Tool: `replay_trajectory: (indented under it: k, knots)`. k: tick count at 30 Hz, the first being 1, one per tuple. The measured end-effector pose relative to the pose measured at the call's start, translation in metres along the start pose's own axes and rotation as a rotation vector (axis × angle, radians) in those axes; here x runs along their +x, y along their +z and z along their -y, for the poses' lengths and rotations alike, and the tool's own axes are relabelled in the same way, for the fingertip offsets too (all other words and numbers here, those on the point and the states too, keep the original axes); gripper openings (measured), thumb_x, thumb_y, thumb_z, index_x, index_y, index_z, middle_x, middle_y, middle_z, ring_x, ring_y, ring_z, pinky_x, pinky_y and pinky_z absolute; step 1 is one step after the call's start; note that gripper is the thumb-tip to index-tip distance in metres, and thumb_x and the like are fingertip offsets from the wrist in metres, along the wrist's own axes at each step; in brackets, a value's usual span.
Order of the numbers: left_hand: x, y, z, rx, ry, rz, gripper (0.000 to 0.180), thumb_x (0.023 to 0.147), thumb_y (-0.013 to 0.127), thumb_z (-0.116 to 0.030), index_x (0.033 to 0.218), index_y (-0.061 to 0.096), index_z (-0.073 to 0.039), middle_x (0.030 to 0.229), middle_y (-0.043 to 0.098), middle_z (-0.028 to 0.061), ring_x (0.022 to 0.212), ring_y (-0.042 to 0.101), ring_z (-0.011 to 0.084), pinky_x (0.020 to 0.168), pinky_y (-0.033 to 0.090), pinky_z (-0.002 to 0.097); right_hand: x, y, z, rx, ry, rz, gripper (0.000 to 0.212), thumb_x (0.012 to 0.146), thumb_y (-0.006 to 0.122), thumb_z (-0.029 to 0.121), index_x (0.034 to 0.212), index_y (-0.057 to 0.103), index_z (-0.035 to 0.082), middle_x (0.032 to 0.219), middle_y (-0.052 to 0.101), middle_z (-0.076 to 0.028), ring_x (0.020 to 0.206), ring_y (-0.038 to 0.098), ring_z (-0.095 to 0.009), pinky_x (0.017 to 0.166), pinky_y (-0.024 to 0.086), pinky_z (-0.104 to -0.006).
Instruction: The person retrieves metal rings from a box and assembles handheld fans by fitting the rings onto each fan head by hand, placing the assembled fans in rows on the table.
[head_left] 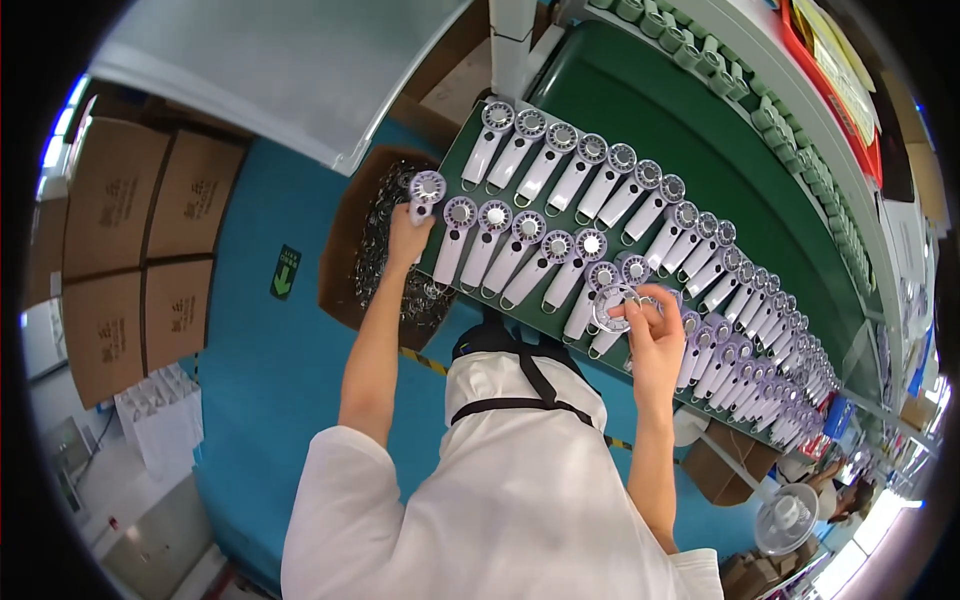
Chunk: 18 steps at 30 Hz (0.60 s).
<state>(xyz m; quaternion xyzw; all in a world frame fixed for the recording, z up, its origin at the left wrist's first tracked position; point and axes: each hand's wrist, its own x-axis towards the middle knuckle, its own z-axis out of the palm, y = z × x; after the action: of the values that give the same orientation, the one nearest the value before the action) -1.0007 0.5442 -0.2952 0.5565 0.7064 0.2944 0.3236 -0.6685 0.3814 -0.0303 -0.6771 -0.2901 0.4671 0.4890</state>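
My left hand (408, 238) is closed round the handle of a small white and lilac handheld fan (427, 188), held head up at the bench's left end, over the edge of a carton. My right hand (655, 335) pinches a clear round ring-like part (612, 308) between thumb and fingers, above the near row of fans. Two long rows of similar handheld fans lie on the green bench top (600, 62). One fan in the far row (538, 178) shows a round grille head and a metal loop at its handle's end.
An open carton (335, 270) full of small shiny dark parts stands on the blue floor at the bench's left end. Stacked cartons (105, 260) are further left. A shelf with several pale green parts (715, 65) runs behind the bench. A standing fan (785, 518) is at lower right.
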Motion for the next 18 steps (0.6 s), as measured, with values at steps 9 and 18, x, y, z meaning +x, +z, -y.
replay_trajectory:
  k: [9, 18]
  knots:
    - [-0.116, -0.065, -0.231, -0.68, -0.037, 0.43, 0.044, 0.085, 0.068, -0.007, 0.117, 0.039, 0.001, 0.092, 0.06, 0.0106, 0.064, 0.059, 0.0119, 0.055, 0.05, 0.0273, 0.013, 0.043, 0.043, -0.346, -0.252, -0.024, 0.024, 0.089, 0.063, 0.008, 0.113, 0.066, 0.005, 0.085, 0.051, -0.001, 0.062, 0.039, -0.007, 0.055, 0.034, -0.0217]
    - [-0.159, -0.037, -0.292, -0.57, 0.087, 0.607, 0.049, 0.09, 0.068, -0.023, 0.117, 0.036, 0.002, 0.105, 0.06, 0.0227, 0.095, 0.062, 0.0352, 0.081, 0.047, 0.0427, 0.006, 0.023, 0.081, -0.547, -0.291, 0.025, 0.055, 0.077, 0.077, 0.023, 0.125, 0.06, 0.004, 0.094, 0.049, -0.004, 0.066, 0.039, -0.011, 0.059, 0.04, -0.0263]
